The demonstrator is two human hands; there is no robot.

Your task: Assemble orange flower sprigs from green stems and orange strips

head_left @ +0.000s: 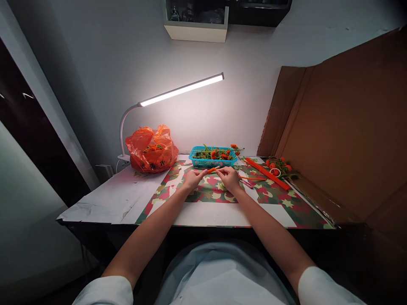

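Working finely at mid-worktop (108, 201), fingertips to fingertips. Left hand (193, 178): grip narrow, pinched on the left part of a small orange piece (211, 170). Right hand (229, 178): grip narrow too, thumb and finger closed at the piece's right end. Piece sat between the hands, off the surface, near the basket's front. Paper or petals: too small to tell. Step in hand, as judged: close shaping or adjusting of that piece. Next move called for light, matched pressure, one hand steadying, the other making small turns.

Edges, left to right. Worktop's left corner ran out past the orange-red plastic bag (151, 154), which stood at the back beside the lamp's (182, 89) foot. Blue plastic basket (194, 162) behind the hands, stems jutting over its rim; reaching forward risked a snag. Pink-handled tool (247, 184) just right of the right hand, the tightest side. Beyond it, a broad orange strip (267, 173) slanting, then orange flowers (281, 166) near the cardboard (337, 123), which walled off the right. Easiest room: back toward the front edge, over the white sheet (213, 215), and upward, below the lamp bar.
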